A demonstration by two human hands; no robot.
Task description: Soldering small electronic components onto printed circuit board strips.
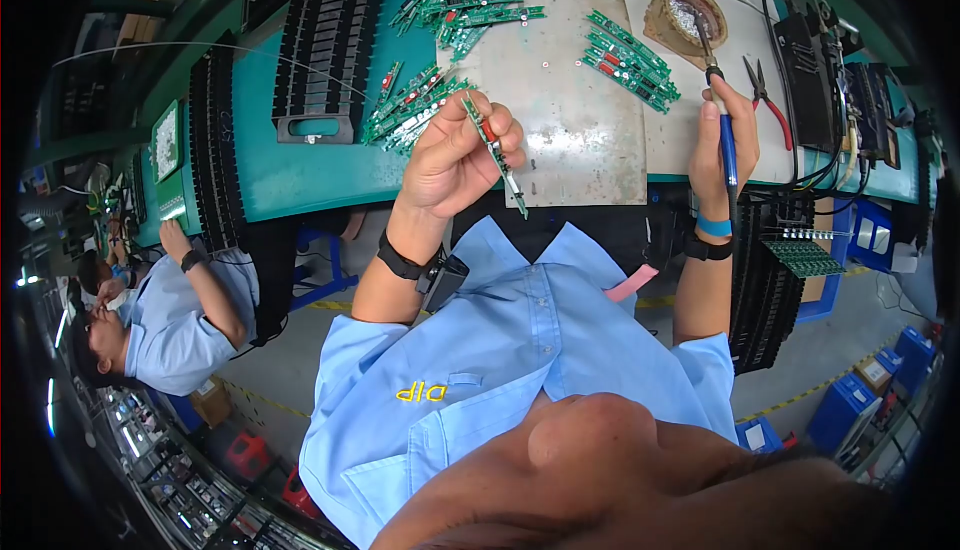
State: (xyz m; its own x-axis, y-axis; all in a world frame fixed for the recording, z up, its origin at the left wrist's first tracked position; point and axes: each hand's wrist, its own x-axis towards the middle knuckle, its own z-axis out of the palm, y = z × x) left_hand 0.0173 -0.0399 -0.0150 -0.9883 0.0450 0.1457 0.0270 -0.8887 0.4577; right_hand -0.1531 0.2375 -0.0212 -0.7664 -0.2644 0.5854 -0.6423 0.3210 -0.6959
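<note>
I pinch a narrow green circuit board (494, 147) in my left hand (462, 153), a red component along its middle, its length slanting down and rightward. In my right hand (722, 143), a blue-handled soldering iron (728, 145) stands nearly upright, its metal end reaching into the brown pot (655, 25).

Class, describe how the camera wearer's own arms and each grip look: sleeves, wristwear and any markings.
The left grip and right grip are ungloved. The sleeves are short and light blue, with no markings that I can make out. The left wrist wears a black strap with a bulky, dark, boxy device; the right wears a bright blue band beside a black one.
</note>
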